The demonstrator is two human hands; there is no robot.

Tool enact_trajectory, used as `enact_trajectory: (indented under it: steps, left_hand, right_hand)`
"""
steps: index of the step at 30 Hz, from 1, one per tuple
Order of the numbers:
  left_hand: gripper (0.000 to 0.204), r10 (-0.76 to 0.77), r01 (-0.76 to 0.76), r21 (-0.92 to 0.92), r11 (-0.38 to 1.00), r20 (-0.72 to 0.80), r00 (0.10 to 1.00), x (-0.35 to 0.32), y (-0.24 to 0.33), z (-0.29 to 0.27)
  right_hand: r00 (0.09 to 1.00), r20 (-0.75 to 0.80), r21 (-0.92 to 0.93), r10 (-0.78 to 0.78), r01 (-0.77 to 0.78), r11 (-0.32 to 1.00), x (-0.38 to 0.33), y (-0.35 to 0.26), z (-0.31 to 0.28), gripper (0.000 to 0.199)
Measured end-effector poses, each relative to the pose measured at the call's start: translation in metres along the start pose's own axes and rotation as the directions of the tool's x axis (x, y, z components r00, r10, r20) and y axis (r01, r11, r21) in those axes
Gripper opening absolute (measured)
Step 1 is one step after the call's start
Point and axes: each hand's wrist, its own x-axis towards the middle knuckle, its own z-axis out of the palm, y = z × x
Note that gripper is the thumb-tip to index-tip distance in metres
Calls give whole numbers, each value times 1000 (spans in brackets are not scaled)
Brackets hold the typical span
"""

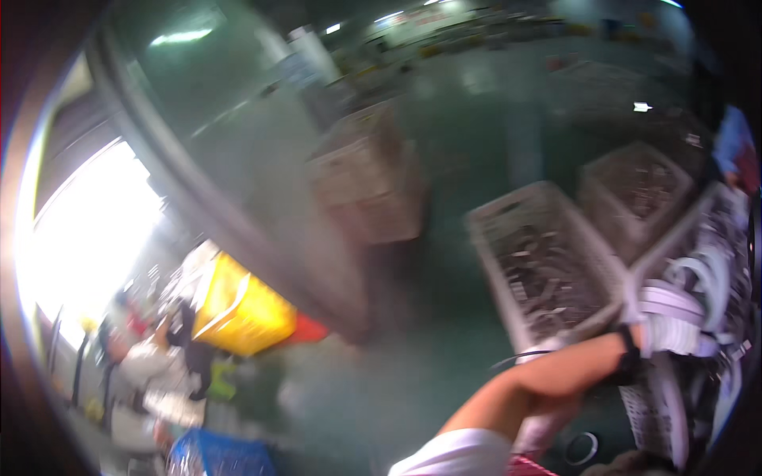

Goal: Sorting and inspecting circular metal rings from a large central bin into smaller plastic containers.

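White-gloved, the person's one visible hand [671, 329] reaches toward the right edge of the frame into a crate of white curved parts [702, 278], touching them. Blur hides whether its fingers are closed. The other hand is out of view.

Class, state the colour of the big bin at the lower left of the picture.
The big bin is yellow, with a red patch at its right end; the head view shows it, though blurred.

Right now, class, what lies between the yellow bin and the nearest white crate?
Head view: mostly bare green floor between yellow bin and white crate, a red thing beside the bin.
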Motion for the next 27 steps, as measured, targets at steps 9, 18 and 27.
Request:
enact_trajectory:
  steps: [9, 18, 27]
  left_hand:
    - [16, 179, 56, -304, 951, 690, 701, 26, -62, 64]
    - [22, 267, 124, -361, 924, 843, 466, 6, -72, 102]
    - [27, 217, 172, -405, 898, 747, 628, 24, -71, 117]
  right_hand:
    - [977, -107, -485, -184, 111, 868, 1, -43, 5, 23]
    - [954, -292, -182, 63, -120, 976, -19, -11, -8, 29]
    - [975, -189, -350, -116, 43, 936, -14, -11, -21, 29]
